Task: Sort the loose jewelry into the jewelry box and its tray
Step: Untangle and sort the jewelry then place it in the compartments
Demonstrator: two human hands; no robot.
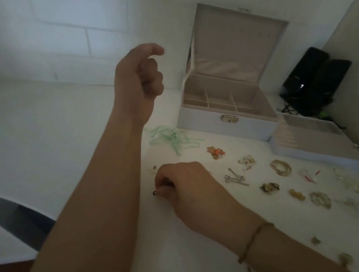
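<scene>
The white jewelry box stands open at the back of the table, its beige compartments showing. Its tray lies to the right of it. Loose jewelry is spread in front: a green bead necklace, an orange charm piece, silver pins, gold bangles and gold earrings. My right hand is low on the table, fingers curled, pinching a small dark piece. My left hand is raised in the air left of the box, fingers loosely curled, holding nothing I can see.
Two black speakers with cables stand at the back right by the wall. Clear and pale pieces lie at the far right. Small items sit near my right forearm. The table's rounded edge is at the lower left.
</scene>
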